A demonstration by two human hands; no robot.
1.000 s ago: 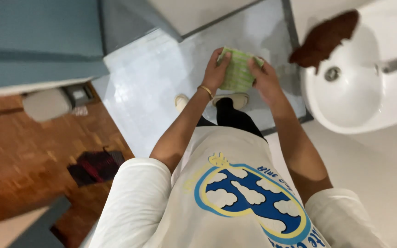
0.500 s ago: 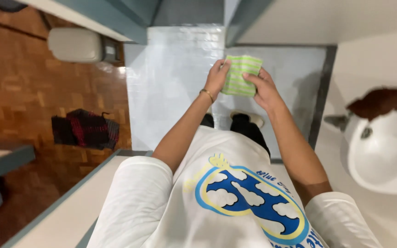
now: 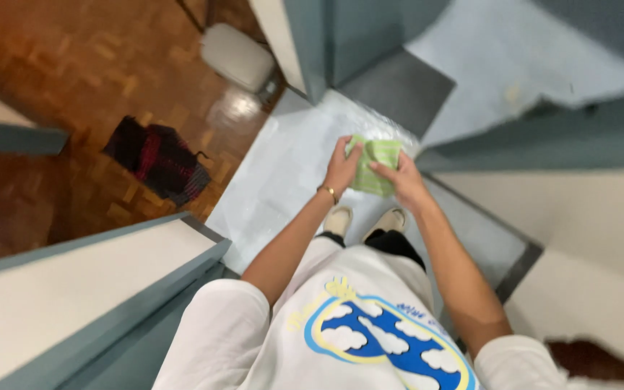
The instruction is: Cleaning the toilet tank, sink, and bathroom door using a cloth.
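Out in front of the person's chest, above the pale tiled floor (image 3: 283,180), a folded green cloth (image 3: 375,166) is held between both hands. It is light green with faint stripes, folded to a small flat pad, and it hangs in the air, touching nothing but the hands. The left hand (image 3: 342,170) grips its left edge, fingers curled close around the fold with the thumb on top; a thin gold bracelet (image 3: 328,191) sits at that wrist. The right hand (image 3: 404,180) clasps the right side, fingers bent over the cloth's upper face and pressing down on it — both hands are closed on the cloth, neither spread wide.

Directly below the cloth, two light-coloured shoes (image 3: 366,220) stand side by side on the tiles, toes pointing away from the camera. Nearer the camera is the person's white T-shirt (image 3: 370,339), printed with a blue oval and white cloud shapes ringed in yellow.

To the left of the tiles the floor turns to brown wood parquet (image 3: 74,87), and a dark red-and-black bag (image 3: 159,160) lies on it, well apart from the hands. Beyond it a white rounded container (image 3: 238,56) stands beside a grey-green door frame (image 3: 319,43). At lower left runs a white-topped ledge with a grey-green edge (image 3: 95,282) — blurred, as is most of the surround.
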